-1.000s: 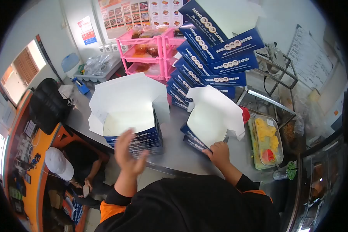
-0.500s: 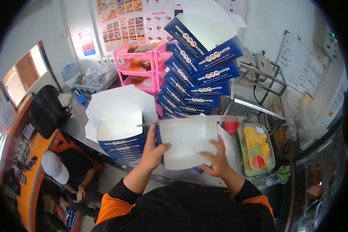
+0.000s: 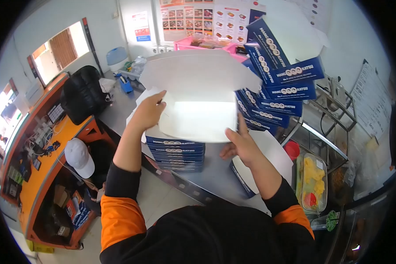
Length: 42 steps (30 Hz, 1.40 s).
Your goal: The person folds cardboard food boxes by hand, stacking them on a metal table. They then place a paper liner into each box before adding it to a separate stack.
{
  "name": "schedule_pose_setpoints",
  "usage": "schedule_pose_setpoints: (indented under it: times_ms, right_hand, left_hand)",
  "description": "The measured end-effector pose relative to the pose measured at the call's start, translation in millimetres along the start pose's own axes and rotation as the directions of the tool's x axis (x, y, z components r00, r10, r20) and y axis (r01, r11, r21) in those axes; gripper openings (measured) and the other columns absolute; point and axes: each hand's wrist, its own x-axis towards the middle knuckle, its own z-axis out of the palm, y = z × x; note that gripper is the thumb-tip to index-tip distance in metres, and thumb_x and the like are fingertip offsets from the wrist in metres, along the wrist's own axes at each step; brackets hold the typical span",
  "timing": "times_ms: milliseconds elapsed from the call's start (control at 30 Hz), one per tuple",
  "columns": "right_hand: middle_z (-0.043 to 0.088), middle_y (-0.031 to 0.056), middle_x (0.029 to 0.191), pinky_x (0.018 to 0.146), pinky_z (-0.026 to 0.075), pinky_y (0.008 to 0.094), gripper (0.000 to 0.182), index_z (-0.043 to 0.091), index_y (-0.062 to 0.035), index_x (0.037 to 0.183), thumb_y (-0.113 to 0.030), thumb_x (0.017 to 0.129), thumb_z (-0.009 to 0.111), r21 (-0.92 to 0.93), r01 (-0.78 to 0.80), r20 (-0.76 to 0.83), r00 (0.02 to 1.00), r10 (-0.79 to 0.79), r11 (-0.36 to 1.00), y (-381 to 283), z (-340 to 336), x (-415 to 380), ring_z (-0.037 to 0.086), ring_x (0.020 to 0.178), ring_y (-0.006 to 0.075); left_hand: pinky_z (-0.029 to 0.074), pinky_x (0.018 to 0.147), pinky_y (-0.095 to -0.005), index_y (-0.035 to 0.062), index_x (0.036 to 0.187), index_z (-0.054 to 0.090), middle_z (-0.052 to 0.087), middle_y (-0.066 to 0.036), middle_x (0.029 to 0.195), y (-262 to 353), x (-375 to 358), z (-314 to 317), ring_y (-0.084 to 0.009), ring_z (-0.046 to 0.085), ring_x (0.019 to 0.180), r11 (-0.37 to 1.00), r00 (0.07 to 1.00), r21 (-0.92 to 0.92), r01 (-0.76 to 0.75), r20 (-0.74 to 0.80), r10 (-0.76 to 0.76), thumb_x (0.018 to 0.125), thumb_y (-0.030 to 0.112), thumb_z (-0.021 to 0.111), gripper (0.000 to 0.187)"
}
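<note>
An open cardboard takeaway box (image 3: 199, 119), white inside with its lid flap raised, is held up over the counter. My left hand (image 3: 150, 111) grips its left side, thumb over the rim. On the right side my right hand (image 3: 241, 143) clasps the lower corner. Below and behind it stands a stack of nested blue boxes (image 3: 176, 152) printed "MANG KATSU", its top largely hidden. Another box (image 3: 262, 160), white inside with a blue side, rests on the counter beneath my right forearm.
A tall leaning stack of blue boxes (image 3: 290, 91) rises at the back right. Beyond my right arm are a red cup (image 3: 291, 150) and a clear tub of yellow food (image 3: 313, 176). A metal rack (image 3: 334, 110) stands behind them. A person in a white cap (image 3: 79, 157) is at the left.
Both hands have carried the box left and upward, towards the shorter stack, and its lid flap now shows fully. The head view has turned, so the surroundings appear further right.
</note>
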Motion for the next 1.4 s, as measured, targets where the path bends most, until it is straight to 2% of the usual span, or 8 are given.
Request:
schedule_pose_setpoints:
  times_ms: [100,233,300,433,467,767,1067,1400]
  right_hand:
    - [0.046,0.0264,0.119,0.037,0.043,0.0238,0.085,-0.002,-0.0149,0.141,-0.043,0.084,0.054,-0.062,-0.036,0.037,0.999,0.039,0.997,0.9,29.8,32.9,0.055,0.046,0.0185]
    - [0.056,0.0247,0.099,0.034,0.038,0.0236,0.104,-0.003,0.0083,0.136,-0.053,0.078,0.057,-0.171,-0.005,0.163,0.986,0.033,0.985,6.4,39.9,55.4,0.053,0.044,0.0165]
    - [0.054,0.0264,0.103,0.036,0.039,0.0241,0.105,-0.004,0.0092,0.136,-0.055,0.078,0.056,-0.391,0.027,0.247,0.966,0.076,0.92,15.8,38.5,61.4,0.053,0.046,0.0172]
    - [0.055,0.0301,0.102,0.069,0.047,0.0354,0.081,0.016,0.0143,0.132,-0.042,0.085,0.05,-0.694,0.45,0.334,0.893,-0.302,0.561,44.8,41.8,69.1,0.059,0.082,0.0301]
    - [0.056,0.0269,0.095,0.081,0.042,0.0396,0.06,0.037,0.0117,0.125,-0.034,0.088,0.046,-0.715,0.429,0.3,0.901,-0.312,0.552,45.1,43.7,63.6,0.055,0.092,0.0341]
    - [0.058,0.0134,0.074,0.058,0.047,0.0379,0.027,0.062,0.0037,0.093,-0.021,0.084,0.053,-0.852,0.429,0.223,0.815,-0.535,0.299,48.8,72.8,50.9,0.058,0.066,0.0295]
    - [0.057,0.0105,0.08,0.065,0.047,0.0379,0.027,0.064,-0.0007,0.091,-0.025,0.083,0.055,-0.911,0.306,0.221,0.928,-0.299,0.276,34.4,76.8,46.2,0.058,0.076,0.0275]
    - [0.048,0.0219,0.119,0.098,0.033,0.0384,0.038,0.057,-0.0003,0.106,-0.03,0.082,0.058,-0.631,0.508,0.117,0.81,-0.575,0.586,38.9,76.8,78.0,0.039,0.12,0.0363]
  left_hand:
    - [0.04,0.09,-0.035,-0.0033,0.118,0.05,0.054,-0.022,0.115,-35.5,33.6,-2.0,-0.032,0.053,0.105,0.899,0.993,0.437,0.03,0.092,-0.078,0.081,0.01,0.049,0.04]
    - [0.04,0.092,-0.0379,-0.0029,0.112,0.055,0.055,-0.021,0.114,-46.3,39.7,-8.8,-0.0334,0.052,0.107,0.731,0.916,0.681,0.04,0.267,-0.299,0.076,0.007,0.047,0.038]
    - [0.04,0.092,-0.0369,-0.0028,0.111,0.055,0.056,-0.021,0.112,-48.6,33.5,-15.0,-0.033,0.052,0.106,0.761,0.929,0.648,0.041,0.256,-0.268,0.072,0.004,0.046,0.04]
    - [0.04,0.09,-0.0373,-0.0021,0.114,0.054,0.056,-0.022,0.111,-62.1,33.8,-24.6,-0.0337,0.052,0.105,0.78,0.931,0.626,-0.002,0.285,-0.227,0.071,0.003,0.047,0.043]
    - [0.04,0.09,-0.0374,-0.0019,0.115,0.053,0.056,-0.022,0.111,-62.8,32.8,-28.7,-0.0339,0.052,0.105,0.784,0.926,0.621,-0.008,0.3,-0.229,0.072,0.003,0.047,0.044]
    - [0.04,0.09,-0.0379,0.0006,0.121,0.049,0.055,-0.022,0.111,-72.3,26.7,-34.2,-0.0349,0.052,0.104,0.8,0.954,0.6,0.015,0.232,-0.191,0.072,0.006,0.053,0.049]
    - [0.041,0.088,-0.0384,0.0016,0.12,0.051,0.056,-0.022,0.109,-89.2,31.8,-32.6,-0.0349,0.053,0.101,0.808,0.959,0.582,-0.09,0.269,-0.086,0.071,0.006,0.053,0.049]
    - [0.041,0.087,-0.0415,0.0037,0.119,0.052,0.057,-0.023,0.104,-86.4,17.2,-25.5,-0.0372,0.054,0.097,0.828,0.963,0.561,-0.009,0.228,-0.144,0.076,0.009,0.045,0.044]
